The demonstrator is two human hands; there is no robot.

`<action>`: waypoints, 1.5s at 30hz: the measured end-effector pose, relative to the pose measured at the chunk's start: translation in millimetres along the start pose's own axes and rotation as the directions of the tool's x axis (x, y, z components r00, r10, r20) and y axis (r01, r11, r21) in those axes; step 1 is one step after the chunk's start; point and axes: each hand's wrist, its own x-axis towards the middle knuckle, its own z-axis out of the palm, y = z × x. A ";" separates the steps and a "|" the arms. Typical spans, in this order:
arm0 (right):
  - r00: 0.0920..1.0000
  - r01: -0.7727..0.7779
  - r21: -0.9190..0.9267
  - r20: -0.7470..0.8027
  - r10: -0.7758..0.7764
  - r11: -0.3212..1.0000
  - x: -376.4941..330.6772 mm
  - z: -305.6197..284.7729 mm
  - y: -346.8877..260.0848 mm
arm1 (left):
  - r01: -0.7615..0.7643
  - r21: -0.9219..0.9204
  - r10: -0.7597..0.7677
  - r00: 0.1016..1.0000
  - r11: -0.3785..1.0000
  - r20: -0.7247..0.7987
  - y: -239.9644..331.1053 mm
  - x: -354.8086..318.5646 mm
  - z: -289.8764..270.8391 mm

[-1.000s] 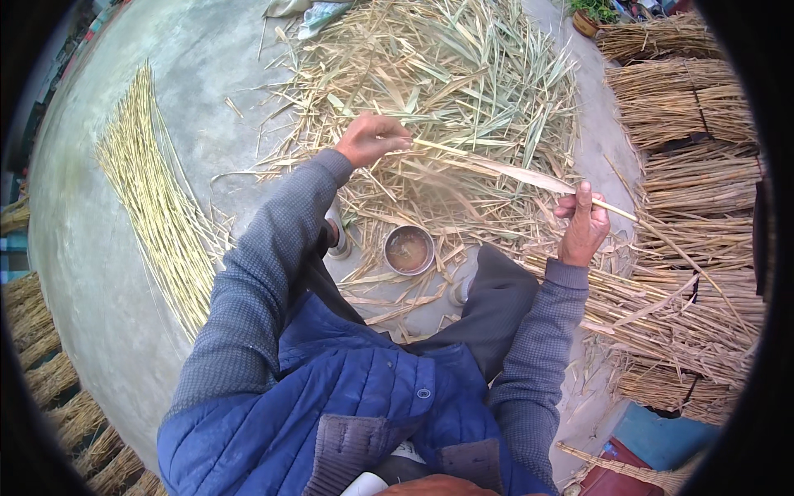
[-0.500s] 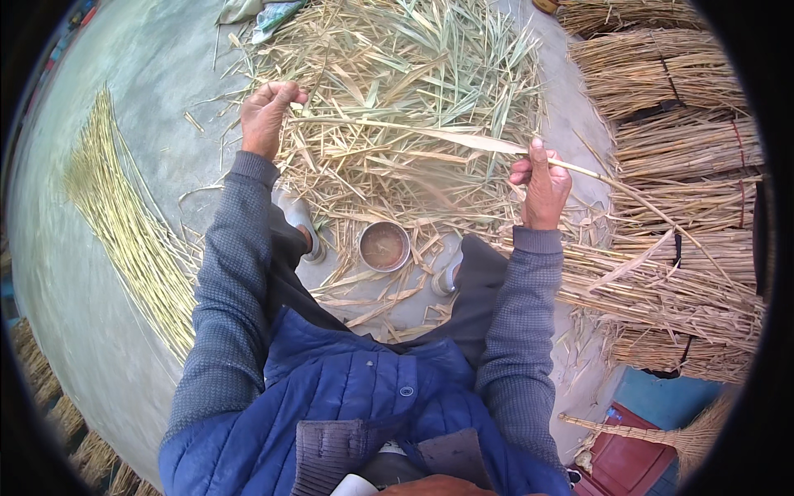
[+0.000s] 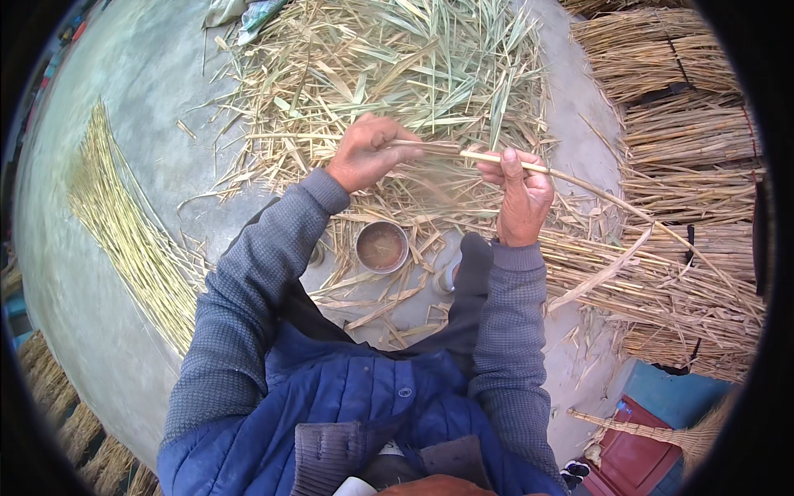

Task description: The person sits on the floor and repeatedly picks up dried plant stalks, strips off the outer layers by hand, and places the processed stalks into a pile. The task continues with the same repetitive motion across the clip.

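Note:
A long pale reed stalk [image 3: 612, 197] runs across in front of me, sloping down to the right over a heap of unpeeled stalks [image 3: 628, 277]. My right hand [image 3: 525, 198] grips it between thumb and fingers. Close by on the left, my left hand [image 3: 368, 155] has its fingers closed on the reed's dry, leafy part [image 3: 434, 147]. Under the hands spreads a big pile of stripped leaves [image 3: 389, 74], green and straw-coloured. A round metal bowl [image 3: 382, 246] with brownish liquid stands on the floor between my feet.
Thin yellowish stalks [image 3: 136, 231] lie in a loose bundle on the concrete floor at left. Tied reed bundles [image 3: 686, 145] are stacked along the right side. A straw broom [image 3: 662, 431] rests over a dark red object [image 3: 633, 455] at lower right. Cloth [image 3: 260, 18] lies at the far left of the pile.
My left hand has moved right and slightly down, close to the right hand, and now closes on the reed's leafy part. The right hand has shifted a little left and nearer, still gripping the reed.

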 end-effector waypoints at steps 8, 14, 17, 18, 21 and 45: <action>0.995 -0.049 0.022 -0.090 0.050 0.999 14.1 -17.0 22.0 | 0.166 -0.729 -0.552 0.767 0.664 -0.328 -46.6 26.0 -89.4; 0.991 -0.076 0.011 -0.112 0.076 0.997 18.2 -16.7 25.5 | -0.008 0.615 0.036 0.999 0.788 -0.034 -85.1 9.6 -76.7; 0.992 -0.062 0.007 -0.110 0.062 0.998 18.5 -14.6 25.5 | 0.158 0.332 -0.219 0.963 0.930 0.155 -76.0 12.8 -56.8; 0.990 -0.068 -0.003 -0.122 0.067 0.998 18.5 -14.2 25.1 | 0.150 0.156 -0.181 0.962 0.976 0.204 -71.4 15.3 -50.6; 0.989 -0.075 -0.033 -0.130 0.070 0.997 18.7 -13.7 24.0 | 0.280 -0.011 -0.258 0.900 0.960 0.351 -60.9 21.5 -33.8; 0.989 -0.111 -0.007 -0.103 0.109 0.994 14.4 -2.0 27.2 | -0.136 0.449 0.097 0.989 0.883 0.107 -62.2 19.4 -27.3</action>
